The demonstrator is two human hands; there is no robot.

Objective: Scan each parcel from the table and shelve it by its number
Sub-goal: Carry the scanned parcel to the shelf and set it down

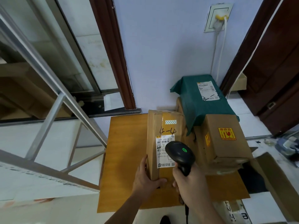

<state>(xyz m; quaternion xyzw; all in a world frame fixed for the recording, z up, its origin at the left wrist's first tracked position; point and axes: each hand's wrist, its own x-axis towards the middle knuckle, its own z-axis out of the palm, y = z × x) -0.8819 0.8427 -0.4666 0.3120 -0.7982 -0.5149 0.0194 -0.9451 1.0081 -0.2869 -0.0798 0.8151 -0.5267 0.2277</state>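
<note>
A tall brown cardboard parcel point(163, 126) marked "4-4" lies on the small wooden table point(123, 159). My left hand point(145, 177) grips its near left corner, thumb on top. My right hand point(189, 183) holds a black barcode scanner point(179, 153) by its handle. The scanner's head hovers over the parcel's white label point(161, 146), and a green light shows on it. To the right sit a brown box with a fragile sticker point(226, 139) and a dark green bagged parcel point(202, 97) with a label.
A metal-framed rack point(53, 113) stands to the left. An open cardboard box point(275, 178) sits at the right. A white cable point(221, 50) runs down the blue wall from a socket. Dark wooden doors flank the wall.
</note>
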